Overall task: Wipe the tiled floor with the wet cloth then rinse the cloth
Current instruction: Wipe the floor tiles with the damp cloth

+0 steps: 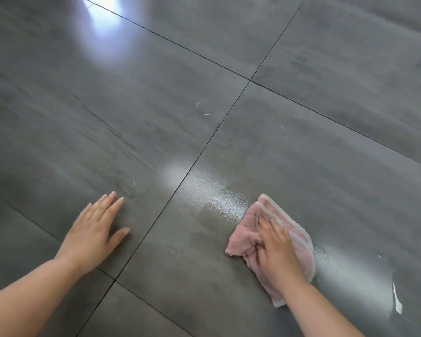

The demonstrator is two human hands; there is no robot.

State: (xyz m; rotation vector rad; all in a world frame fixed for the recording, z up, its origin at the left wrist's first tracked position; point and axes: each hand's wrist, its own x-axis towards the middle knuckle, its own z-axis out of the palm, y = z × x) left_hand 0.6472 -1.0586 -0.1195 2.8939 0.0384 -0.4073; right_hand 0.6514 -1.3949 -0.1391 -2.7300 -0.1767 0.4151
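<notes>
- The right hand (278,249) presses flat on the pink cloth (289,229); its grip is not clamped but spread, fingers (265,223) pointing toward eleven o'clock, which looks meant to keep as much wet fabric as possible against the floor.
- The cloth lies bunched on the floor (156,105) at about five o'clock in the view, its pale striped edge (283,212) on the far side of the hand.
- A shiny wet streak (219,198) runs from the cloth toward ten o'clock, with more sheen at three o'clock of it.
- The left hand (95,232), at seven o'clock, rests open and empty on a dry tile, probably as a prop for body weight.
- Pale threads (204,114) lie at twelve o'clock, unwiped; rinsing is not yet begun.
</notes>
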